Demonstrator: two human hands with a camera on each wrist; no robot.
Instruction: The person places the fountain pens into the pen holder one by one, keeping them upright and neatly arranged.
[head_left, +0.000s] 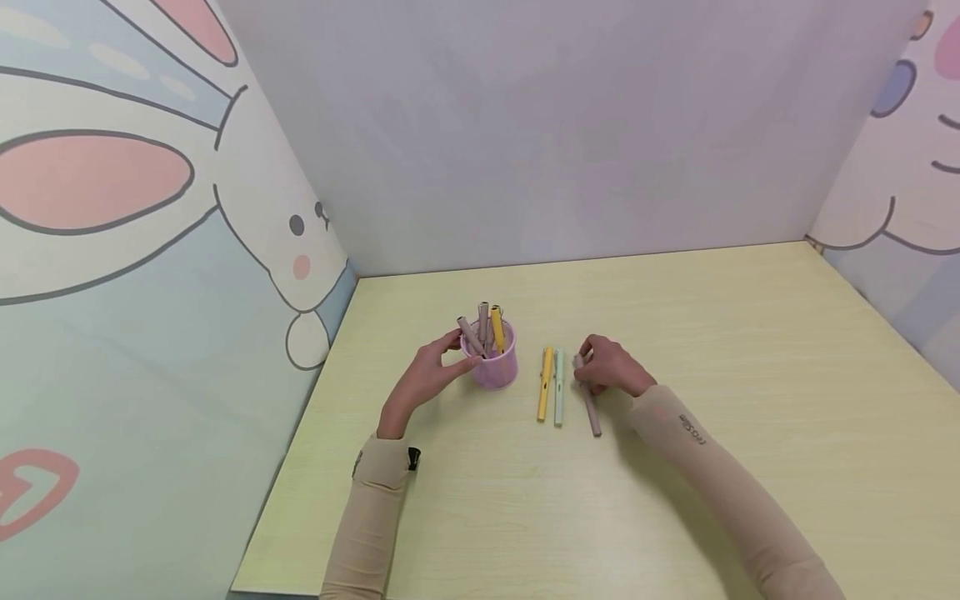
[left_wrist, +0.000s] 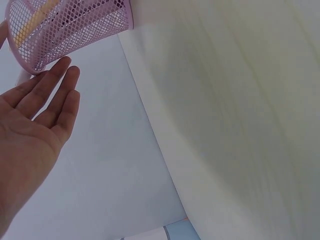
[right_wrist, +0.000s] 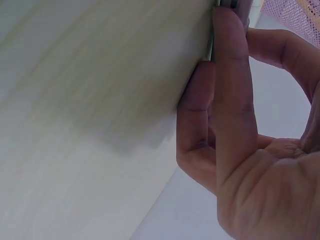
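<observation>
A pink mesh pen cup stands upright, holding several pens, grey-brown ones and a yellow one. My left hand is at its left side, thumb and fingers spread at the rim. In the left wrist view those fingers are fairly straight beside the mesh. To the right of the cup, my right hand pinches the upper end of a grey-brown pen lying slanted on the table. The right wrist view shows only a bit of this pen, at the fingertips.
Between cup and right hand, a yellow pen and a mint-green pen lie side by side on the pale wooden table. A plain wall rises behind it, and a wall with painted rabbits borders the left.
</observation>
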